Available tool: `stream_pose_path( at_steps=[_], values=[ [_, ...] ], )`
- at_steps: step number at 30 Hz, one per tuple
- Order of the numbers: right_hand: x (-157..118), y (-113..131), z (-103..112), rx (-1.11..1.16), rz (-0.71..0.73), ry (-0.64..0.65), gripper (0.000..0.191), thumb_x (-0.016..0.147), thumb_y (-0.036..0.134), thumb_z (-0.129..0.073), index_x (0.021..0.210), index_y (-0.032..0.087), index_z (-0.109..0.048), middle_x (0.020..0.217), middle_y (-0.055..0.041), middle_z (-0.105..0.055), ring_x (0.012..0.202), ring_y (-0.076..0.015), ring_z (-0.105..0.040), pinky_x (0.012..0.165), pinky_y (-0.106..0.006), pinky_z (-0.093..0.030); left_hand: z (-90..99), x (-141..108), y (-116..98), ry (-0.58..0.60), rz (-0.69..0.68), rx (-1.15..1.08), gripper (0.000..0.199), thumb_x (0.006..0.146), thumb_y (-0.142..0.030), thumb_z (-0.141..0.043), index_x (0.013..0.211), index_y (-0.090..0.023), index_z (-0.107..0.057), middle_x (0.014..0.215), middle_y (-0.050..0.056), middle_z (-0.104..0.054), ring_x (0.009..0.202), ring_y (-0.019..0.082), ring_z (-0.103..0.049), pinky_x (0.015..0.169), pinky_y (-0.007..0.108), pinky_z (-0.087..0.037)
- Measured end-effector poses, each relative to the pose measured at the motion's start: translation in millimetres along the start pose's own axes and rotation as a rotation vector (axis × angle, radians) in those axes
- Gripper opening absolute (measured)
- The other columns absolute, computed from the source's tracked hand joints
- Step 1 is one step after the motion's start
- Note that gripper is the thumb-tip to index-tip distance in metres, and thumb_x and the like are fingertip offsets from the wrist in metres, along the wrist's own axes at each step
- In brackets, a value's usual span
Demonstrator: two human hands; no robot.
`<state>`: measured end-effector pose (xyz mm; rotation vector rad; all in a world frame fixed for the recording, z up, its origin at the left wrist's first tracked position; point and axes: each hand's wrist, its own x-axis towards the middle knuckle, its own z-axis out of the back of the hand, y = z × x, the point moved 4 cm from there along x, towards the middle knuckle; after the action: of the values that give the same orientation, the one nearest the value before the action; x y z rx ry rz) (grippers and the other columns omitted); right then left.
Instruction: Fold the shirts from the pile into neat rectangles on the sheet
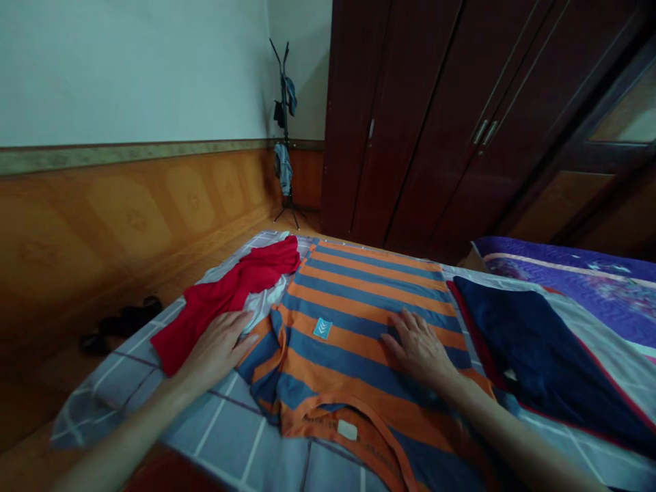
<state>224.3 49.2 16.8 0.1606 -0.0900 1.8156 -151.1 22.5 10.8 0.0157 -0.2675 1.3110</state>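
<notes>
An orange and blue striped T-shirt (pixel 353 328) lies spread on the bed, its neckline toward me and its hem at the far side. A small blue patch (pixel 322 329) sits on its chest. My right hand (pixel 417 342) rests on the shirt with fingers stretched out, palm down. Over by the shirt's left sleeve, my left hand (pixel 220 345) is spread flat, its fingers partly on the edge of a red garment (pixel 230 280). White cloth (pixel 266 301) shows beneath the red one. Neither hand grips anything.
Folded dark blue clothing (pixel 533 355) lies on the right of the checked bedsheet (pixel 220 437). Beyond it is purple bedding (pixel 574 280). A dark wardrobe (pixel 410 123) and a coat stand (pixel 285 137) are at the back. Dark footwear (pixel 123 324) is on the floor at left.
</notes>
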Motion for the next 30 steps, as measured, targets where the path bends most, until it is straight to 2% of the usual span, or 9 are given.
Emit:
stream_pose_path(
  at_steps=[6, 9, 12, 15, 18, 20, 23, 25, 30],
  values=[
    [-55.8, 145.6, 33.5, 0.369, 0.606, 0.134, 0.060, 0.084, 0.052, -0.052, 0.133, 0.016, -0.046, 0.139, -0.0142, -0.045, 0.125, -0.0299, -0.043, 0.102, -0.044, -0.039, 6.0, -17.0, -27.7, 0.037, 0.142, 0.069, 0.033, 0.086, -0.044, -0.053, 0.104, -0.017, -0.062, 0.100, 0.009, -0.066, 0.098, 0.027, -0.059, 0.087, 0.038, -0.041],
    [-63.4, 183.9, 29.8, 0.327, 0.715, 0.136, 0.051, 0.081, 0.039, -0.057, 0.123, 0.011, -0.052, 0.122, -0.0160, -0.058, 0.107, -0.0289, -0.055, 0.092, -0.042, -0.046, 5.1, -16.3, -30.6, 0.100, 0.213, 0.070, 0.026, 0.087, -0.040, -0.053, 0.097, -0.018, -0.061, 0.091, 0.009, -0.067, 0.091, 0.025, -0.063, 0.078, 0.032, -0.043],
    [-54.8, 190.5, 15.5, 0.237, 0.683, 0.102, 0.026, 0.079, 0.017, -0.051, 0.104, 0.012, -0.059, 0.097, -0.0119, -0.064, 0.085, -0.0255, -0.059, 0.076, -0.040, -0.050, 5.3, -18.5, -25.0, 0.119, 0.295, 0.029, 0.024, 0.086, -0.040, -0.052, 0.096, -0.019, -0.059, 0.087, 0.007, -0.068, 0.085, 0.024, -0.064, 0.067, 0.029, -0.041],
    [-48.0, 182.2, 6.5, 0.330, 0.634, 0.027, 0.016, 0.079, 0.012, -0.047, 0.088, 0.018, -0.059, 0.086, -0.0063, -0.062, 0.079, -0.0220, -0.056, 0.072, -0.036, -0.048, 7.6, -20.7, -17.5, 0.118, 0.351, -0.116, 0.016, 0.082, -0.036, -0.053, 0.080, -0.021, -0.059, 0.073, 0.002, -0.065, 0.073, 0.021, -0.063, 0.060, 0.025, -0.037],
    [-47.4, 170.9, 4.2, 0.521, 0.581, -0.020, 0.013, 0.082, 0.013, -0.045, 0.083, 0.020, -0.056, 0.084, -0.0039, -0.060, 0.079, -0.0182, -0.054, 0.073, -0.031, -0.045, 18.2, -25.4, -3.9, -0.032, 0.415, -0.405, 0.020, 0.076, -0.036, -0.054, 0.063, -0.021, -0.052, 0.057, -0.003, -0.054, 0.058, 0.015, -0.055, 0.053, 0.022, -0.034],
    [-48.6, 165.7, 4.7, 0.611, 0.552, -0.002, 0.012, 0.084, 0.016, -0.045, 0.082, 0.020, -0.056, 0.084, -0.0033, -0.059, 0.079, -0.0165, -0.054, 0.072, -0.028, -0.044, 22.5, -33.5, 9.7, -0.127, 0.518, -0.636, 0.022, 0.072, -0.040, -0.054, 0.062, -0.021, -0.047, 0.054, -0.006, -0.050, 0.051, 0.014, -0.052, 0.047, 0.021, -0.034],
    [-50.1, 163.2, 9.8, 0.625, 0.542, 0.068, 0.009, 0.085, 0.022, -0.049, 0.084, 0.020, -0.058, 0.087, -0.0030, -0.060, 0.083, -0.0167, -0.055, 0.074, -0.028, -0.043, 17.1, -48.4, 26.1, -0.132, 0.719, -0.843, 0.024, 0.065, -0.042, -0.058, 0.072, -0.021, -0.046, 0.057, -0.006, -0.055, 0.045, 0.013, -0.053, 0.041, 0.021, -0.036],
    [-49.3, 164.5, 16.3, 0.585, 0.566, 0.142, 0.012, 0.083, 0.030, -0.056, 0.088, 0.020, -0.059, 0.091, -0.0035, -0.062, 0.087, -0.0192, -0.056, 0.077, -0.030, -0.044, 11.9, -53.5, 29.6, -0.110, 0.772, -0.880, 0.032, 0.061, -0.041, -0.061, 0.083, -0.020, -0.050, 0.065, -0.003, -0.061, 0.045, 0.014, -0.056, 0.039, 0.021, -0.036],
    [-34.0, 172.6, 37.1, 0.490, 0.568, 0.268, 0.028, 0.085, 0.040, -0.054, 0.100, 0.017, -0.061, 0.100, -0.0092, -0.063, 0.095, -0.0252, -0.057, 0.082, -0.038, -0.045, 11.2, -41.1, 22.3, -0.098, 0.646, -0.838, 0.056, 0.064, -0.045, -0.066, 0.110, -0.014, -0.054, 0.096, 0.009, -0.067, 0.069, 0.020, -0.065, 0.050, 0.025, -0.045]
  ],
)
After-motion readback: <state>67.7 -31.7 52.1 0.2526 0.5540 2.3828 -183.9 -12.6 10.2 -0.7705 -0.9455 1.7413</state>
